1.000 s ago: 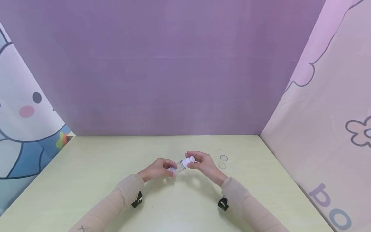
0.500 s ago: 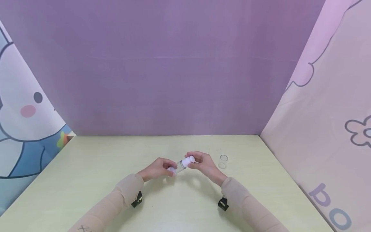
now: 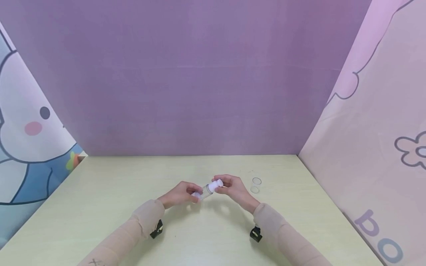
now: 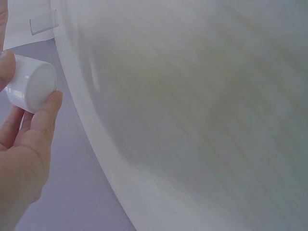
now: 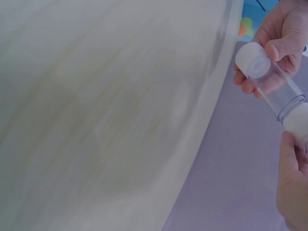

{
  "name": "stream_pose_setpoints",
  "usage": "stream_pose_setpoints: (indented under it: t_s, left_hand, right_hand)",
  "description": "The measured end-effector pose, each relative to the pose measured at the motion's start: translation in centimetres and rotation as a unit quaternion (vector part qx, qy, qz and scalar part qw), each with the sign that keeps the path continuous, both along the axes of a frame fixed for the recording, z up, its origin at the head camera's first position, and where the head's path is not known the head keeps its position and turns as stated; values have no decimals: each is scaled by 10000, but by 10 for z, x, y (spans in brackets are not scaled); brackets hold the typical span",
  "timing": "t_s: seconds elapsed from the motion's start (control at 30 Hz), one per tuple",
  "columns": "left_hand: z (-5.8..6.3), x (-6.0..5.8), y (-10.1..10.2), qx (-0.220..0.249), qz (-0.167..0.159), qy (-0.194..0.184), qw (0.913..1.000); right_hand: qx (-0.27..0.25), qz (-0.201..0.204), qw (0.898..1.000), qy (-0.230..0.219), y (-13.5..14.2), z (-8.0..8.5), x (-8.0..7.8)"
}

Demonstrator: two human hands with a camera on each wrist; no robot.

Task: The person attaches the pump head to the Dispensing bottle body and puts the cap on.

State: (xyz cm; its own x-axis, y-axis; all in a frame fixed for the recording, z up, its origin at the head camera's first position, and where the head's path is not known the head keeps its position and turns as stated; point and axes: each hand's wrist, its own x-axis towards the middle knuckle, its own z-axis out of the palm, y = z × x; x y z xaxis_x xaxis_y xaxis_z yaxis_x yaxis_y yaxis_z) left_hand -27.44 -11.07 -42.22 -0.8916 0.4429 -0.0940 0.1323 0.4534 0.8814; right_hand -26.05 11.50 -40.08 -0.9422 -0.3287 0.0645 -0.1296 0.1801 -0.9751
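Held above the table between both hands is a small clear bottle (image 5: 280, 91), tilted, with a white base at one end and a white pump-like top (image 3: 214, 185) at the other. My left hand (image 3: 181, 192) grips the base end, its thumb and fingers around the white base (image 4: 32, 84) in the left wrist view. Fingers and thumb of my right hand (image 3: 234, 187) pinch the white top. A dark ring line circles the clear body close to that top. Right of the right hand stands a clear open-ended cylinder, like a cap (image 3: 255, 186).
The pale table (image 3: 206, 236) runs back to a purple backdrop (image 3: 199, 81). Printed panels stand at its left and right sides. A black wrist strap piece (image 3: 156, 229) hangs under the left sleeve, and another black piece (image 3: 256, 234) under the right sleeve.
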Motion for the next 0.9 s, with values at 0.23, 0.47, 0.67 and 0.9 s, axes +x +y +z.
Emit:
stream_pose_setpoints:
  t_s: [0.23,0.47,0.67,0.9]
  left_hand:
    - [-3,-2,-1,-83,-47,49,9999]
    - [-3,-3,-1,-144,-127,83,9998]
    - [-1,-2,2,-90,20,14,10000]
    - [0,-3,2,-53,0,-9,10000]
  right_hand:
    - [141,-11,9999,33,-1,9,7]
    - [266,-117,9995,115,-3,25,19]
    - [250,-163,9995,89,-3,25,19]
    - [216,-273,9993,130,0,0,0]
